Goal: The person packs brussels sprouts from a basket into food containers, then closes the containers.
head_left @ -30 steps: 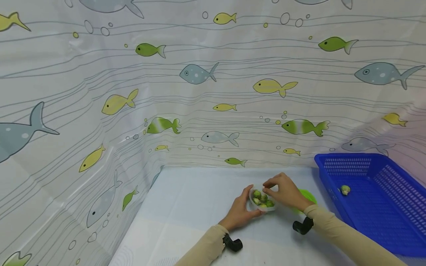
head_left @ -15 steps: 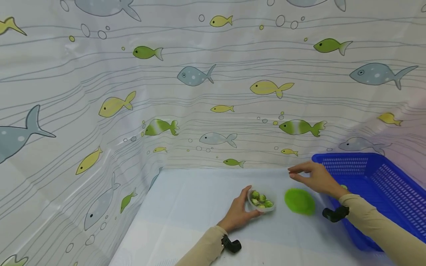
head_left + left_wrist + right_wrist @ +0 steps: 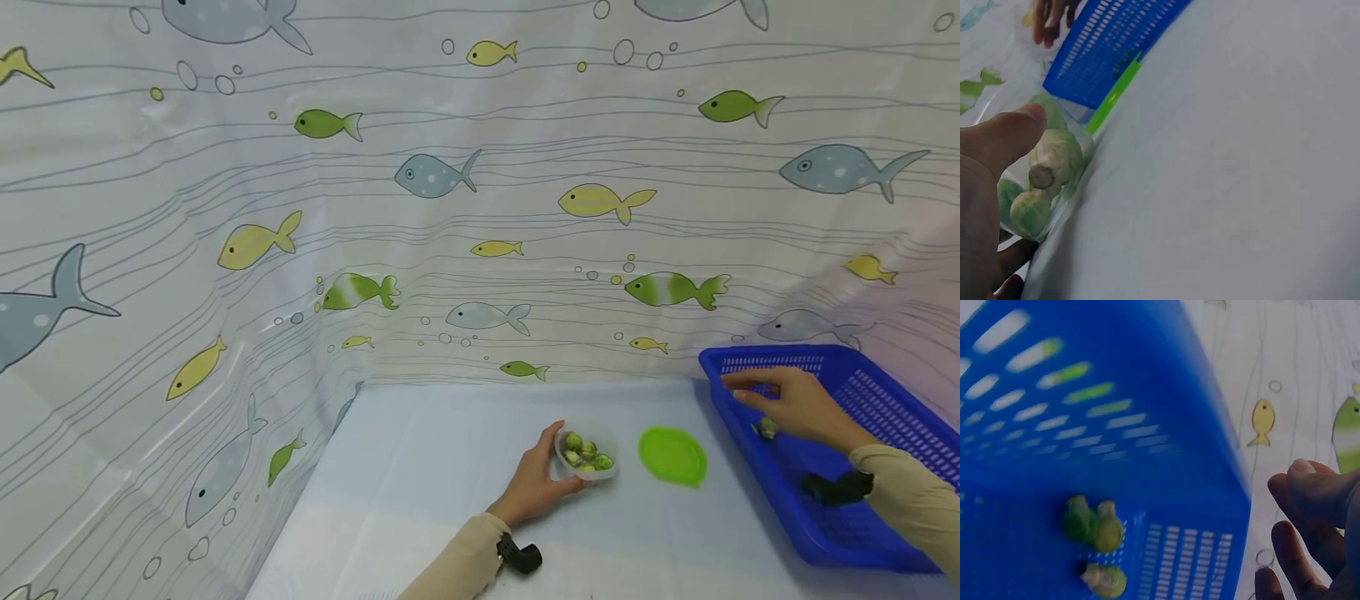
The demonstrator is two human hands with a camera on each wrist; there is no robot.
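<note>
My left hand [image 3: 531, 486] grips a small clear plastic tub [image 3: 609, 437] on the white table, thumb on the near side and fingers around the far side. Inside it are several Brussels sprouts [image 3: 588, 449], seen through the wall in the left wrist view. Above the blue basket [image 3: 797, 518] is my right hand [image 3: 798, 408], its fingers loosely bent and apart with nothing between them. The right wrist view shows three Brussels sprouts [image 3: 1105, 581] on the basket floor; the head view has one sprout [image 3: 767, 427] near the left wall, the others hidden by the hand.
A bright green lid [image 3: 672, 456] lies flat on the table [image 3: 420, 467] between tub and basket. The basket's high perforated walls stand at the right. A fish-patterned curtain [image 3: 450, 208] hangs behind and along the left side.
My right hand has moved right, from over the tub, past the green lid, to above the basket. The lid it covered now shows fully. My left hand keeps its hold on the tub.
</note>
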